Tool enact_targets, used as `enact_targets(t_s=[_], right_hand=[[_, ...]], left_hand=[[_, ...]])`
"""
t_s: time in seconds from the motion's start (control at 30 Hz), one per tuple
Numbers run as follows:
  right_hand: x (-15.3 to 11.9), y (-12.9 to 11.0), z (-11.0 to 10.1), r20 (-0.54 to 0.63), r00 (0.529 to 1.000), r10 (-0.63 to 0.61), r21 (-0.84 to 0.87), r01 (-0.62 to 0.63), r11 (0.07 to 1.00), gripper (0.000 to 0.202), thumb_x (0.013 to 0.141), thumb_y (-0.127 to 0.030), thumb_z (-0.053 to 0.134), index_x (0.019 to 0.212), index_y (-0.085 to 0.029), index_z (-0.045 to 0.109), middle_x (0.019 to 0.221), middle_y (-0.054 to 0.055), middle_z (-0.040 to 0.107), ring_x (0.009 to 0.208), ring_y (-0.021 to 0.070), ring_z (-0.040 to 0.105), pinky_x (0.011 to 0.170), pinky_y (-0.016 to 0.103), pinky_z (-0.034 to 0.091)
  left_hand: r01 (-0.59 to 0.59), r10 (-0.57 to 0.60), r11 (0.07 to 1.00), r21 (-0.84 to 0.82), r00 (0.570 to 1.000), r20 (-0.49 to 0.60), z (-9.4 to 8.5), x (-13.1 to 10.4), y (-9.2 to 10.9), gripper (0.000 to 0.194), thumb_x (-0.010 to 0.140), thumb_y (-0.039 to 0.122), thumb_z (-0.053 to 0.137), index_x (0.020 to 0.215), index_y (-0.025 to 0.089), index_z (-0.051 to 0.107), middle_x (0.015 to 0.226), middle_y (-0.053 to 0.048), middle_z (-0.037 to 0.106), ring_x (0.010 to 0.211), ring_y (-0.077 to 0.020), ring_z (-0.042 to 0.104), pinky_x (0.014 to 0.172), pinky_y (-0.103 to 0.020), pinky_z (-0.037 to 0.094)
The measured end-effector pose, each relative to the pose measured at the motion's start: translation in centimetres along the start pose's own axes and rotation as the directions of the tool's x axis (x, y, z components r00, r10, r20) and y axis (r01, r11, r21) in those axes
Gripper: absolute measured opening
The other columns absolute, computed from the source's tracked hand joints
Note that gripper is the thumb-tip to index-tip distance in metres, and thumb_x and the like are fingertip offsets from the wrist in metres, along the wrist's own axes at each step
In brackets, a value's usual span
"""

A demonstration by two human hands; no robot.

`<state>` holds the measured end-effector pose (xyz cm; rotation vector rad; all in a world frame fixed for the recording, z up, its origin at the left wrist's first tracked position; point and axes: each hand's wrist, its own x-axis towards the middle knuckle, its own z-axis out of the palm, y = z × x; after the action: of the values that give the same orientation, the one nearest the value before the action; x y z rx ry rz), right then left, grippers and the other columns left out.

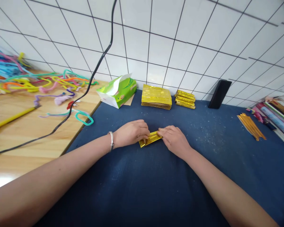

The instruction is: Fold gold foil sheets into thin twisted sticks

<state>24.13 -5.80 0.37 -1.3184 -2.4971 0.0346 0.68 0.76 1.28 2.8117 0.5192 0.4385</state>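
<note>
A narrow folded strip of shiny gold foil paper (152, 138) lies on the dark blue cloth, slanting up to the right. My left hand (133, 134), with a silver bangle at its wrist, pinches the strip's left end, where a small flap stands up by the fingers. At the right end my right hand (174, 141) grips the strip, thumb and fingers pressed together. Behind my hands, against the wall, sits a stack of flat gold foil sheets (156, 96). Right of it is a smaller pile of folded gold strips (185, 99).
A green tissue pack (119, 91) and a black upright phone-like slab (219, 94) stand by the tiled wall. Orange-gold strips (251, 126) and books (278, 116) lie at right. Colourful pipe cleaners (26, 83) cover the wooden table at left; a black cable (94, 72) crosses the view.
</note>
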Motion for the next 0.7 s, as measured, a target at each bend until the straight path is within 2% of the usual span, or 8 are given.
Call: enact_targets(t_s=[0.17, 0.23, 0.3, 0.37, 0.47, 0.6, 0.7], right_hand=[[-0.1, 0.2, 0.0, 0.013, 1.000, -0.014, -0.028, 0.014, 1.000, 0.030, 0.093, -0.022, 0.039, 0.115, -0.023, 0.059, 0.122, 0.001, 0.060, 0.106, 0.0192, 0.050, 0.083, 0.036, 0.041], [-0.1, 0.1, 0.0, 0.016, 1.000, -0.012, -0.033, 0.013, 0.999, 0.030, 0.093, -0.022, 0.039, 0.115, -0.023, 0.060, 0.123, 0.000, 0.060, 0.105, 0.0191, 0.050, 0.082, 0.036, 0.041], [-0.2, -0.1, 0.0, 0.010, 1.000, 0.001, -0.037, -0.001, 0.999, 0.030, 0.093, -0.023, 0.039, 0.114, -0.023, 0.061, 0.122, 0.000, 0.060, 0.104, 0.0192, 0.050, 0.082, 0.036, 0.042], [-0.2, -0.3, 0.1, -0.001, 1.000, 0.022, -0.042, -0.022, 0.999, 0.031, 0.093, -0.023, 0.038, 0.114, -0.023, 0.061, 0.122, 0.000, 0.060, 0.104, 0.0196, 0.050, 0.082, 0.036, 0.042], [-0.3, -0.4, 0.1, -0.011, 0.999, 0.040, -0.046, -0.041, 0.998, 0.031, 0.093, -0.023, 0.039, 0.115, -0.024, 0.061, 0.122, 0.000, 0.061, 0.104, 0.0198, 0.050, 0.082, 0.036, 0.042], [-0.5, -0.5, 0.2, -0.018, 0.999, 0.043, -0.038, -0.044, 0.998, 0.030, 0.092, -0.022, 0.040, 0.115, -0.024, 0.061, 0.122, 0.001, 0.060, 0.104, 0.0194, 0.051, 0.082, 0.036, 0.043], [-0.5, -0.6, 0.3, -0.038, 0.998, 0.057, -0.033, -0.058, 0.998, 0.031, 0.092, -0.021, 0.040, 0.115, -0.023, 0.060, 0.121, 0.001, 0.061, 0.104, 0.0195, 0.051, 0.083, 0.037, 0.043]], left_hand=[[0.086, -0.078, 0.995, -0.057, 0.988, 0.136, -1.7, -0.6, 1.0, 0.028, 0.089, 0.012, 0.037, 0.094, 0.018, 0.064, 0.091, -0.004, 0.064, 0.088, -0.0135, 0.056, 0.081, -0.024, 0.043], [0.102, -0.090, 0.993, -0.056, 0.977, 0.193, -2.9, -0.9, 1.8, 0.026, 0.089, 0.014, 0.039, 0.094, 0.020, 0.063, 0.091, -0.003, 0.064, 0.089, -0.0137, 0.056, 0.083, -0.024, 0.042], [0.130, -0.114, 0.991, -0.043, 0.956, 0.272, -3.9, -1.2, 2.7, 0.018, 0.085, 0.019, 0.048, 0.097, 0.022, 0.062, 0.092, -0.002, 0.064, 0.089, -0.0146, 0.056, 0.081, -0.025, 0.043], [0.187, -0.185, 0.982, 0.022, 0.943, 0.275, -4.2, -1.4, 3.5, 0.021, 0.080, 0.026, 0.057, 0.101, 0.021, 0.059, 0.091, -0.002, 0.063, 0.088, -0.0167, 0.056, 0.078, -0.026, 0.044], [0.214, -0.238, 0.969, 0.121, 0.940, 0.243, -3.7, -1.5, 4.3, 0.022, 0.080, 0.030, 0.057, 0.099, 0.019, 0.058, 0.087, -0.004, 0.061, 0.086, -0.0184, 0.056, 0.077, -0.029, 0.044], [0.188, -0.237, 0.952, 0.240, 0.952, 0.192, -2.4, -1.5, 5.1, 0.014, 0.085, 0.025, 0.048, 0.092, 0.018, 0.057, 0.080, -0.006, 0.059, 0.082, -0.0193, 0.056, 0.076, -0.031, 0.044], [0.184, -0.231, 0.944, 0.273, 0.961, 0.152, -1.9, -1.5, 4.7, 0.017, 0.088, 0.018, 0.040, 0.090, 0.017, 0.057, 0.078, -0.006, 0.059, 0.081, -0.0183, 0.056, 0.076, -0.030, 0.045]])
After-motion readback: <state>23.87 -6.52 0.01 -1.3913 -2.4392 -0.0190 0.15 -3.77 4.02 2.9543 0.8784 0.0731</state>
